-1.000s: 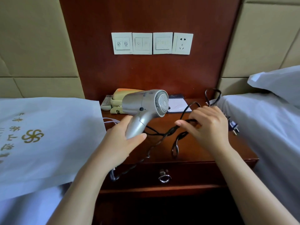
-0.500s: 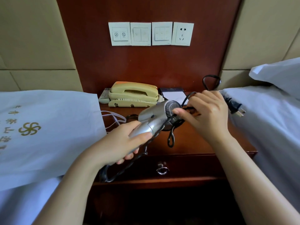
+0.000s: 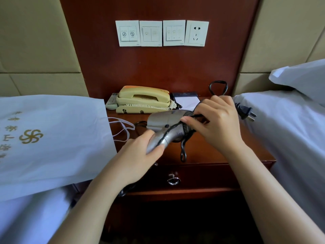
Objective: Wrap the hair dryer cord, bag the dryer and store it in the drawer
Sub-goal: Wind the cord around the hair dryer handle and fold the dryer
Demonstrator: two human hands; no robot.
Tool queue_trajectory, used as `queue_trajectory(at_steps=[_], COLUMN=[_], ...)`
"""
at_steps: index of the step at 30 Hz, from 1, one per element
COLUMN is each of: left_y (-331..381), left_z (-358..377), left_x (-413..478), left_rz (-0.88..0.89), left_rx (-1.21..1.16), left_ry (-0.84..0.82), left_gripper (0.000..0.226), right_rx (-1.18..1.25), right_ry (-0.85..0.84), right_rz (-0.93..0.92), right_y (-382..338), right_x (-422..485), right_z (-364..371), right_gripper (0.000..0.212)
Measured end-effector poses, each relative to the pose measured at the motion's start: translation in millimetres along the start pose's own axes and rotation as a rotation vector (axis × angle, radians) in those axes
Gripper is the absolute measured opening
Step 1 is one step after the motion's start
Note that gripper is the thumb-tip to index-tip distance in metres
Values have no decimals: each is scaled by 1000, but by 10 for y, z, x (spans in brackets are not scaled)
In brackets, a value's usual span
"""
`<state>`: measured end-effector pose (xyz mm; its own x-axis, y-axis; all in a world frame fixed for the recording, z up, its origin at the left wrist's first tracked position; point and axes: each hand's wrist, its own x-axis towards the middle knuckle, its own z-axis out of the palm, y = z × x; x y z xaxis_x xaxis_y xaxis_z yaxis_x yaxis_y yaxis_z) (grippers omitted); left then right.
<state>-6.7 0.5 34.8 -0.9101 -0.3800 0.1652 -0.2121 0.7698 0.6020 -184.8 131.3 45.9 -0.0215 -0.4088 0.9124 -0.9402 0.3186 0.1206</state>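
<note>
A silver hair dryer [image 3: 163, 120] was held tilted just above a dark wooden nightstand [image 3: 207, 152], barrel up and to the right, handle down and to the left. The left hand [image 3: 139, 155] was wrapped around the handle. The right hand [image 3: 216, 124] pinched the black cord [image 3: 171, 129] against the grille end of the barrel, with one strand lying diagonally across the body. A twisted loop of cord hung below the barrel, another loop stood up behind the right hand, and the plug [image 3: 245, 111] stuck out past it to the right.

The wrapping looked barely begun. To do it well, the left hand probably needed to hold the handle steady while the right fed the cord under light tension, laying each turn beside the last. The hanging twist likely needed shaking out first so that it would not kink. The plug was best kept free to tuck in at the end.

A white drawstring bag [image 3: 52, 138] with a gold emblem lay on the bed to the left, near the dryer. The drawer [image 3: 202, 175] below was closed, its ring pull [image 3: 173, 179] hanging at the front. A cream telephone [image 3: 143, 99] and a notepad [image 3: 187, 102] sat at the back of the nightstand.

A second earlier the dryer had stood more upright and higher, with its grille facing the viewer and the right hand gathering loose cord off to the side. Since then the barrel had dropped and the right hand had carried the cord up onto it.
</note>
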Motion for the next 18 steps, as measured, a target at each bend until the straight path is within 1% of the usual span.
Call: queue_trajectory(at_steps=[3,7,12,16,18], left_y=[-14,-91,-116,-167,-197], left_z=[3,-108,-207,-300,-311], left_x=[13,38,-16,-78,-92], left_rz=[0,-36,-84,-161,-192], left_rx=[26,-54,-218,-384,-433], left_ry=[72,83,-7,-88,-135], left_gripper=[23,25,23,26,31], right_rx=[14,-8,-77,-140,-109], right_ry=[-65,-182,-335,-368,-393], right_rz=[4,13,37,130,164], right_y=[20,86,228,363,370], right_x=[-3,-96,-227,-269,-266], right_z=[-30,-49,-40,-68,-44], right_gripper=[35,30,26,31,33])
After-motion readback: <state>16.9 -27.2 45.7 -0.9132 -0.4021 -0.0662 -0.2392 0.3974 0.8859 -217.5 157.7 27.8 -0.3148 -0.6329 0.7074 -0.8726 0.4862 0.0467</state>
